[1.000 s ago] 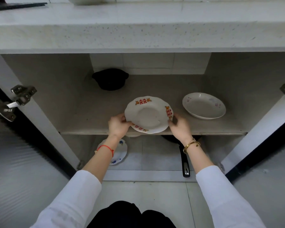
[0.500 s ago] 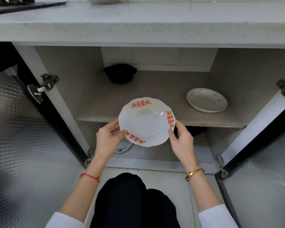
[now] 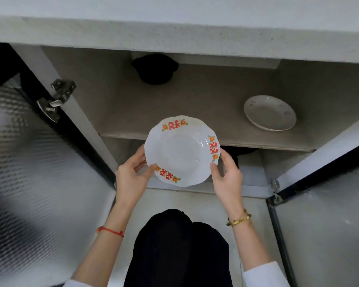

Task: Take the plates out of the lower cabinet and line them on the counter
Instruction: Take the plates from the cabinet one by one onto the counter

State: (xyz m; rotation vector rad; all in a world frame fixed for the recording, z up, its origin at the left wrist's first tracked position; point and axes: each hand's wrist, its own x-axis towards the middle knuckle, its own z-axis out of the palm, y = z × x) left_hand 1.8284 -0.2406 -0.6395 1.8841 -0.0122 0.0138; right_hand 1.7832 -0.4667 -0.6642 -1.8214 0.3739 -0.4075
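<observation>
A: What's the setting looking like?

B: A speckled stone counter (image 3: 174, 38) is running across the top of the view, jutting out over an open lower cabinet with a grey shelf (image 3: 195, 112) inside. Both doors are swung wide, the left door (image 3: 29, 162) showing its embossed metal lining.

A: And the hands?

B: They're both holding the white scalloped plate (image 3: 181, 151), the one printed with red characters and orange flowers. The left hand (image 3: 131, 175) is pinching the near-left rim, thumb on top; the right hand (image 3: 228, 175) is gripping the right rim the same way. The plate is sitting face up, roughly level, out in front of the shelf edge and clear of the cabinet.

A: So where does it need to go?

B: Up and forward, I'd judge. The counter is lying above and beyond the hands, so its overhanging edge is standing between plate and landing spot. Neither hand looks nearer; they're flanking the plate evenly.

A: Anything left inside?

B: A plain plate (image 3: 269, 112) is resting on the shelf's right side, nearer the right hand. A black pot (image 3: 154, 69) is sitting at the back.
</observation>
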